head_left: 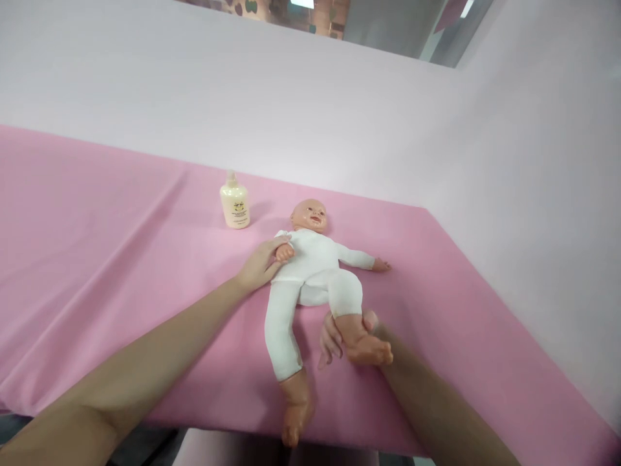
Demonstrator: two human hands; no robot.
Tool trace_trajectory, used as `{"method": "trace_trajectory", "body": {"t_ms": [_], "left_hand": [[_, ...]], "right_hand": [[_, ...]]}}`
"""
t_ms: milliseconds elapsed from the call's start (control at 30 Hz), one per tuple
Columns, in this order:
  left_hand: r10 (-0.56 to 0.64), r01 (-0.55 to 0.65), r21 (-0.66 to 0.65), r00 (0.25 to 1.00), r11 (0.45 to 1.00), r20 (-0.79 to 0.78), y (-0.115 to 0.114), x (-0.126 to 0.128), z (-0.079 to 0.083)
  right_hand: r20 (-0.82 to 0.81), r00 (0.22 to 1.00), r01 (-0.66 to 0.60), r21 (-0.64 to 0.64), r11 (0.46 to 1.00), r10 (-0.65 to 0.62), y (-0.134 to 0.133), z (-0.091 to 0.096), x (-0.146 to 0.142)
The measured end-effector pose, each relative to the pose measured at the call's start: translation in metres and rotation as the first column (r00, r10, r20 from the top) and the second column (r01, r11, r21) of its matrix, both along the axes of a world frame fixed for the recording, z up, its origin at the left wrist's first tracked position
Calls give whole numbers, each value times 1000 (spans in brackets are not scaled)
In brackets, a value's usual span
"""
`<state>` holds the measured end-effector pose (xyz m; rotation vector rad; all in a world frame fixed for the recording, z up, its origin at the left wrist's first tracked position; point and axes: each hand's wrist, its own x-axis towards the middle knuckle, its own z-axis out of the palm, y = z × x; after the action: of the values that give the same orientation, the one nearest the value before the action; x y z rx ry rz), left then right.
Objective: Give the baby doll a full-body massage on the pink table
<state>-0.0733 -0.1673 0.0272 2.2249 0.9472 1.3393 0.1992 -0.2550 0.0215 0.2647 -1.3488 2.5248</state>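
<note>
In mid-frame, my left hand (259,264) clasps the fist (285,252) of the baby doll (310,255); lower, right of centre, my right hand (330,338) holds its bent leg (346,298).

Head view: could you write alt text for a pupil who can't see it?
A white-clad baby doll lies on its back on pink cloth; a person's left hand holds its hand and the right hand curls around its bent lower leg. A cream bottle stands near its head.
</note>
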Motion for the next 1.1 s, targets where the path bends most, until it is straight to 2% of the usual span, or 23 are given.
{"method": "trace_trajectory", "body": {"t_ms": [67, 100, 200, 233, 300, 833, 933, 1000, 1100], "left_hand": [[-25, 34, 99, 996, 995, -87, 0, 1, 1], [-33, 50, 140, 992, 989, -119, 1, 1, 2], [-55, 95, 192, 977, 977, -205, 2, 1, 1], [-59, 104, 191, 972, 976, -229, 2, 2, 0], [-62, 111, 175, 963, 978, -264, 2, 2, 0], [-71, 110, 164, 972, 980, -224, 0, 2, 1], [-45, 58, 119, 993, 991, -110, -1, 2, 1], [28, -28, 24, 999, 999, 18, 0, 2, -1], [160, -124, -145, 950, 982, 269, 7, -2, -5]], "right_hand": [[-67, 993, 95, -74, 993, -100, 4, -2, 1], [-43, 982, 178, -131, 975, -185, 5, 0, 2], [153, 903, 429, -262, 865, -401, 5, 13, 6], [203, 877, 478, -281, 832, -435, 4, 17, 7], [259, 847, 526, -284, 802, -463, 3, 22, 7], [289, 821, 561, -239, 793, -493, 2, 22, 4], [245, 837, 542, -239, 806, -490, 2, 21, 5], [204, 855, 516, -230, 825, -478, 1, 19, 6], [117, 904, 426, -180, 887, -410, 0, 12, 7]]}}
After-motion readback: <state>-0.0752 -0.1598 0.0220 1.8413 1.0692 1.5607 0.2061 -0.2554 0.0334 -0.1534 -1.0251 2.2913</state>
